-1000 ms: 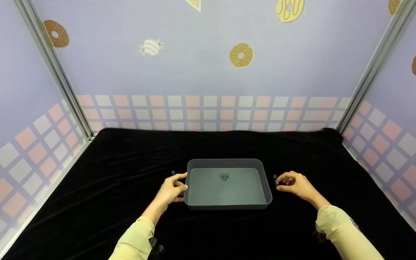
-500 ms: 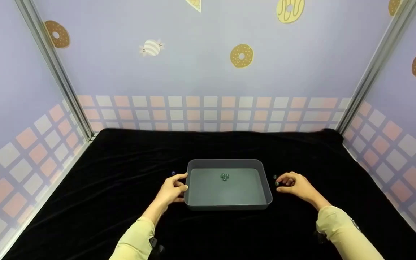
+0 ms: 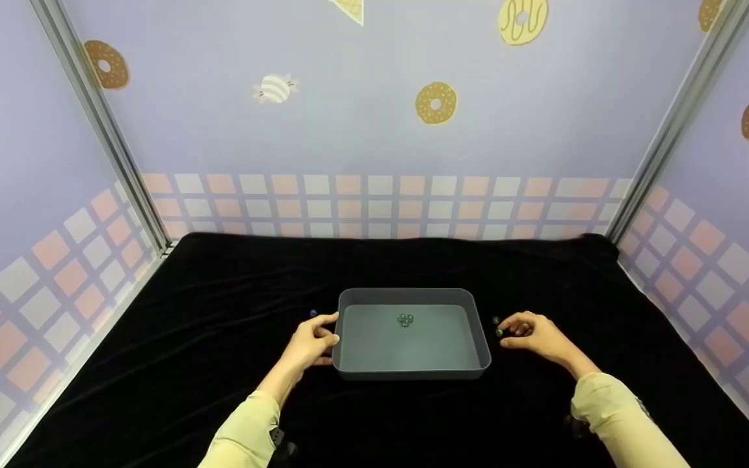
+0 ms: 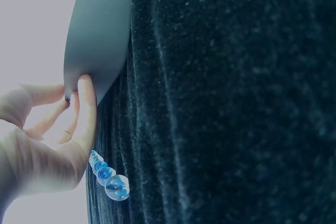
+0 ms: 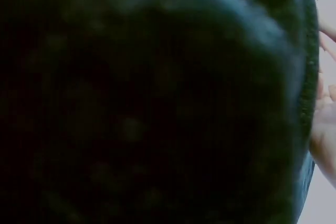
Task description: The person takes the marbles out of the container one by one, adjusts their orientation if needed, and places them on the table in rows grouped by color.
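Note:
A shallow grey tray (image 3: 413,375) lies on black cloth in the head view, with several green glass marbles (image 3: 405,320) clustered on its floor. My left hand (image 3: 309,341) grips the tray's left wall, thumb and fingers at its edge. In the left wrist view, a row of clear-and-blue marbles (image 4: 116,187) rests on the cloth by that hand. Right of the tray, my right hand (image 3: 534,333) has thumb and index finger at a dark green marble (image 3: 499,332); whether they pinch it is unclear. Another marble (image 3: 495,320) lies just behind. The right wrist view is mostly blocked by dark cloth.
Black velvet cloth (image 3: 244,279) covers the table, with slight folds. Patterned lilac walls (image 3: 374,130) close off the back and both sides, joined by metal corner posts (image 3: 98,123). A blue marble (image 3: 313,313) sits left of the tray.
The head view has shifted slightly, so everything appears a little lower. The right thumb looks marginally farther from the marble. The left hand keeps its hold on the tray.

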The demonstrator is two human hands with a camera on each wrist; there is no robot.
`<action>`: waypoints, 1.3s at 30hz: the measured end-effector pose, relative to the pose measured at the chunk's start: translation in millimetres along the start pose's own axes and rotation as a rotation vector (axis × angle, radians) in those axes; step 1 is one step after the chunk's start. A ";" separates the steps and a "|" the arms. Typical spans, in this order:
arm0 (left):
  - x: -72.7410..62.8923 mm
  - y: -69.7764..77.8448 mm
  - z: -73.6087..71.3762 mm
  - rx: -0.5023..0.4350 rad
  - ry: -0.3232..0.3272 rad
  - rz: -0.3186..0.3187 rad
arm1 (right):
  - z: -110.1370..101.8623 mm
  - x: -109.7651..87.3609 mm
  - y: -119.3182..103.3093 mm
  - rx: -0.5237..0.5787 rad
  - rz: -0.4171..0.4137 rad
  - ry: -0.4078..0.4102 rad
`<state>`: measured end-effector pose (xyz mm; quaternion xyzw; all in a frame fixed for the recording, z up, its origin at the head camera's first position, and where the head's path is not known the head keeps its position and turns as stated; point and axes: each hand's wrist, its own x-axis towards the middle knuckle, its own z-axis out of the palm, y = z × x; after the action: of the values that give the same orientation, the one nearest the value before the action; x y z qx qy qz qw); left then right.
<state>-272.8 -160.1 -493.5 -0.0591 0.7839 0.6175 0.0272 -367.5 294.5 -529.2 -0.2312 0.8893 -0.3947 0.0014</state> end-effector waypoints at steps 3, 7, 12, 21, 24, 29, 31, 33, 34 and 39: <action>0.4 0.3 0.7 -0.001 0.003 -0.002 | -5.5 0.2 -0.3 0.054 -0.013 -0.039; 1.5 0.1 1.4 -0.002 0.008 -0.001 | -13.4 1.6 -3.6 0.096 -0.007 -0.090; 1.9 -0.3 1.7 0.000 0.007 -0.006 | -23.4 5.9 -10.3 0.052 0.001 -0.164; 1.4 -1.0 0.9 0.006 0.007 -0.007 | -44.0 17.5 -22.8 0.017 0.065 -0.343; 0.7 -1.1 0.7 0.007 0.005 -0.011 | -49.2 19.0 -25.3 0.004 0.086 -0.363; -0.6 0.0 0.2 0.005 0.006 -0.011 | -56.8 19.8 -30.6 -0.019 0.092 -0.372; -0.9 0.7 0.1 0.008 0.007 -0.008 | -60.3 19.7 -32.8 -0.020 0.100 -0.370; -0.9 1.1 0.1 0.011 0.006 -0.007 | -63.3 19.5 -34.4 -0.020 0.103 -0.368; -0.9 1.2 0.1 0.013 0.007 -0.006 | -64.5 19.5 -35.0 -0.021 0.106 -0.367; -0.3 0.4 0.7 0.015 0.005 -0.006 | -68.5 20.6 -35.9 -0.038 0.121 -0.362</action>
<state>-272.6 -159.3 -493.2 -0.0630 0.7884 0.6113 0.0274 -383.9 313.2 -453.1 -0.2447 0.8941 -0.3288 0.1807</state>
